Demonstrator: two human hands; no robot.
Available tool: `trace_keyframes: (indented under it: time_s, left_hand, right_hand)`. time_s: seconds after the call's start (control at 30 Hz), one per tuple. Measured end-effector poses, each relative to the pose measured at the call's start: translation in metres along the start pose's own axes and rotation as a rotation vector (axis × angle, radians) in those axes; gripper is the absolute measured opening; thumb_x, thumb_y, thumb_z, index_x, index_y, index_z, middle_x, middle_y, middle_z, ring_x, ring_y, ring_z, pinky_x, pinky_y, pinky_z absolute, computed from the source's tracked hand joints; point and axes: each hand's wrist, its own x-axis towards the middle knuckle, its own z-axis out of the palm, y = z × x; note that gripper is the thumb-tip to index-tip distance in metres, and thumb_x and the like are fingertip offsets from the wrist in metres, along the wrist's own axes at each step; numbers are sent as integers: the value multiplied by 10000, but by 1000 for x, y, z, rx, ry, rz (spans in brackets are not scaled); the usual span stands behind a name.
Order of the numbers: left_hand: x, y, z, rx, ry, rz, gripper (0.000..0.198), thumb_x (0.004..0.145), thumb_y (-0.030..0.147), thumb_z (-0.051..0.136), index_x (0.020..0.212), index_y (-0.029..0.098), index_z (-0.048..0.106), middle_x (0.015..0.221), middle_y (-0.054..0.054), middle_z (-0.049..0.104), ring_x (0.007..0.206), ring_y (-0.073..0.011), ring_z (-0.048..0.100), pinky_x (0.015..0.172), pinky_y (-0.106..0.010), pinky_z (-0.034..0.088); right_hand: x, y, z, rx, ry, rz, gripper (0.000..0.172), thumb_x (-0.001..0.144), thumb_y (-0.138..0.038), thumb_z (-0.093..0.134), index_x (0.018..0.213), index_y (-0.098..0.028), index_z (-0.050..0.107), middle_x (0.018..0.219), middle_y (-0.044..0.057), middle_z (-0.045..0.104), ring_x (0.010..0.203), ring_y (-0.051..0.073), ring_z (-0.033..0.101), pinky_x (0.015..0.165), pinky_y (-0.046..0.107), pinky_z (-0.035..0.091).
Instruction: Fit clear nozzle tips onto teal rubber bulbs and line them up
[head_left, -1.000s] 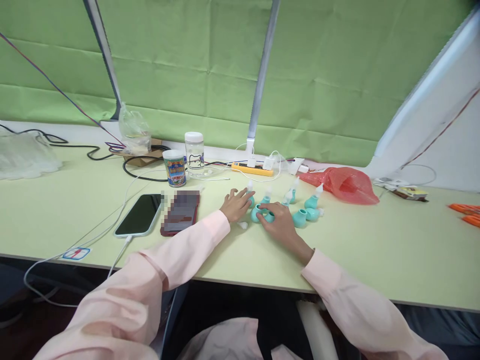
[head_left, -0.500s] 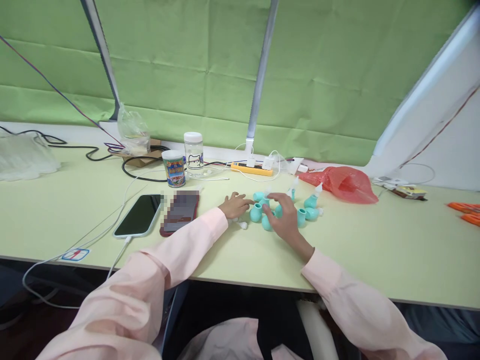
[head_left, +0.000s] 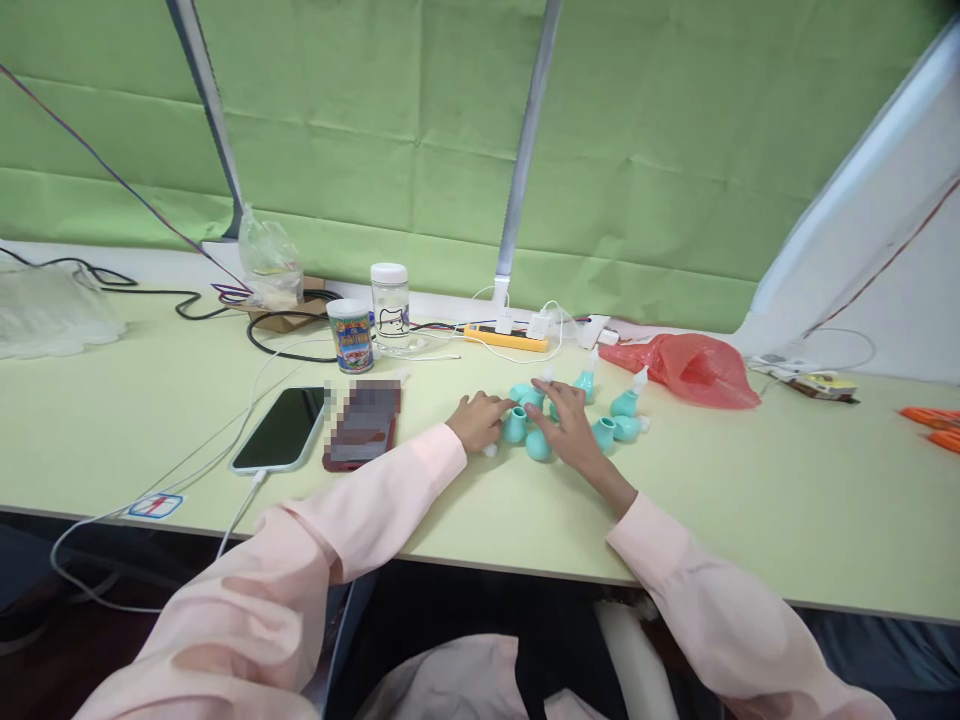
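Note:
Several teal squeeze bulbs (head_left: 538,445) lie and stand in a cluster on the table, some with clear pointed tips. One open-necked bulb (head_left: 514,426) stands close to my left hand (head_left: 478,421). That hand is palm down at the cluster's left side, its index finger stretched towards the bulbs. A whitish tip (head_left: 490,450) shows partly from under it. My right hand (head_left: 571,428) reaches over the middle of the cluster, thumb and index finger apart around a teal bulb (head_left: 532,395); whether they press on it I cannot tell. Tipped bulbs (head_left: 624,403) are to its right.
Two phones (head_left: 281,430) lie to the left, one on a white cable. Behind them are a printed paper cup (head_left: 351,338) and a clear bottle (head_left: 391,310). A yellow power strip (head_left: 506,338) and a red plastic bag (head_left: 682,370) are at the back.
My left hand has moved right, closer to the bulbs, with its fingers more bent. My right hand has lowered slightly over the cluster, thumb and index still apart.

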Motion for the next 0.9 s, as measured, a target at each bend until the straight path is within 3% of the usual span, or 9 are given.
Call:
trace_keyframes:
  time_s: [0.23,0.3,0.37,0.47,0.53,0.73,0.83,0.9]
  left_hand:
    - [-5,-1,-14,-141,304,-92,323,744,179,321,1040,201,448,973,-36,538,915,-168,444,794,-305,360]
    - [-9,2,-23,-242,399,-51,260,769,256,325,955,182,491,884,-35,555,864,-154,454,781,-289,360]
    - [-13,6,-32,-376,438,-2,255,775,325,332,820,163,524,747,-25,555,764,-133,466,715,-258,373]
    - [-19,13,-38,-600,354,74,322,740,424,381,667,136,506,586,9,488,565,-86,425,549,-207,357]
    - [-22,18,-37,-726,242,92,369,715,463,404,587,125,477,498,31,423,477,-60,371,467,-189,309]
    - [-17,23,-26,-1078,71,-34,454,732,502,342,477,131,399,372,51,288,340,-38,268,361,-198,191]
    - [-11,19,-28,-1203,-8,-116,460,753,508,265,456,161,316,353,56,260,307,-43,259,355,-206,212]
    - [-9,14,-31,-1144,21,-140,471,766,514,187,461,170,290,355,54,253,314,-53,275,376,-214,254]
  right_hand:
    - [-4,-17,-14,8,405,-27,520,664,-338,533,1134,-201,359,1032,107,377,1014,252,352,809,447,337]
    - [-7,-18,-14,38,422,-87,430,666,-275,524,1069,-197,398,991,108,408,980,239,397,766,419,380]
    - [-11,-19,-12,55,302,-195,282,676,-202,482,957,-216,465,954,93,455,915,212,459,712,373,416]
    - [-18,-23,-9,67,68,-377,208,654,-133,427,804,-236,529,959,56,509,821,164,524,638,295,439]
    - [-22,-26,-8,71,27,-432,203,639,-131,426,761,-239,545,960,37,527,780,140,539,603,256,439]
    - [-26,-27,-5,56,106,-430,143,669,-161,466,748,-245,552,872,37,564,723,119,548,532,211,426]
    - [-25,-23,-3,45,132,-412,139,679,-166,470,756,-251,549,910,43,555,779,132,546,555,222,436]
    - [-24,-19,-2,54,180,-386,137,676,-163,478,763,-250,539,931,51,541,790,140,543,581,243,446]
